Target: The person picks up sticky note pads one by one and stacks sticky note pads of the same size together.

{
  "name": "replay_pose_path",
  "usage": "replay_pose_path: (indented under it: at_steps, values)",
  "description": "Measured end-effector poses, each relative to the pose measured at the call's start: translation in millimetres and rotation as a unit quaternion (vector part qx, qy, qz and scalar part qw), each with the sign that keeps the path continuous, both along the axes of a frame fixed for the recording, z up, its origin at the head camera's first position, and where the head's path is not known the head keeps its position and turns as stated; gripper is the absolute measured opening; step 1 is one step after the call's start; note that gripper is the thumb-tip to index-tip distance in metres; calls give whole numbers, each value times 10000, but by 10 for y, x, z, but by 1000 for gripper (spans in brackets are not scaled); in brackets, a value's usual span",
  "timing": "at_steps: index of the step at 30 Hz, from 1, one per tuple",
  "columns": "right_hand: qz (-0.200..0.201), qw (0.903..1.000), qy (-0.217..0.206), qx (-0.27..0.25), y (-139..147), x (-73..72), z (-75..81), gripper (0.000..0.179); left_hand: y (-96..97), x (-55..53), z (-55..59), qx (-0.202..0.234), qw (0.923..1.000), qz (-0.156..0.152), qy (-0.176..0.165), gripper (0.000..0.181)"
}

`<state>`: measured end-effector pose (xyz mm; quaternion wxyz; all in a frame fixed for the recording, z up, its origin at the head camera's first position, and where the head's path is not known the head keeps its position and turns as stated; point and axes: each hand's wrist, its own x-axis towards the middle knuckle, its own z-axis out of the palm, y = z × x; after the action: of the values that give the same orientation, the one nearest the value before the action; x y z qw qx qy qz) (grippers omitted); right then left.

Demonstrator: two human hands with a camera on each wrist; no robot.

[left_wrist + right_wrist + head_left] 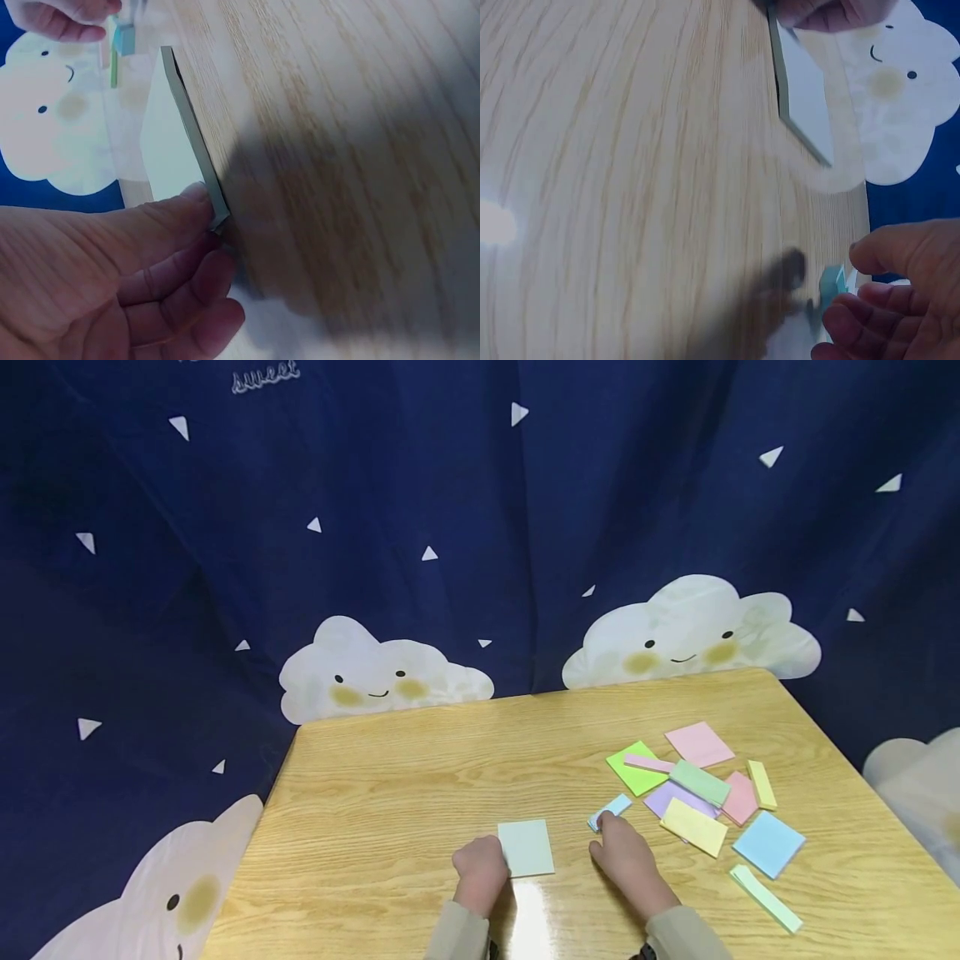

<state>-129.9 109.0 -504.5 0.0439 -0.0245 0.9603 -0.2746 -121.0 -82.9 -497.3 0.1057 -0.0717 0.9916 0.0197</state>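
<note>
My left hand point(480, 867) pinches the near left corner of a pale mint square sticky-note pad point(528, 848), thumb on top in the left wrist view. The pad point(169, 142) lies low over the wood, its edge facing that camera. To the right, my right hand point(626, 858) reaches over a narrow light-blue sticky-note pad point(617, 807), covering its near end. In the right wrist view the thumb point(881, 251) is apart from the fingers, and the small blue pad point(830, 283) sits on the table just by the fingertips.
A loose cluster of sticky-note pads lies on the table's right: lime point(637, 768), pink point(700, 744), green point(699, 782), yellow point(693, 827), blue point(769, 844) and others. A narrow mint pad point(765, 897) lies nearer. A dark blue cloud-print curtain point(420, 485) hangs behind the wooden table point(375, 793).
</note>
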Motion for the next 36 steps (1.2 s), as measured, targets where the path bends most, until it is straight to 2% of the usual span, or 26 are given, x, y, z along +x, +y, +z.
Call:
replay_pose_path:
  at_steps: [10,18,23,30,36]
  values:
    - [-204,9997,-114,53,322,-29,-80,28,-3,1,25,30,10000,23,9,19]
    - [-372,9989,-285,96,634,-54,-69,28,-9,19,47,69,9999,-43,131,21]
    - [-387,9982,-426,154,831,-61,-50,24,1,27,50,54,10000,-1,33,21]
    - [-457,9977,-332,380,1081,-82,-16,25,14,40,35,-193,9998,58,-66,30]
    - [-568,9968,-114,558,1240,-100,-55,26,7,31,-4,-147,9999,61,-49,31]
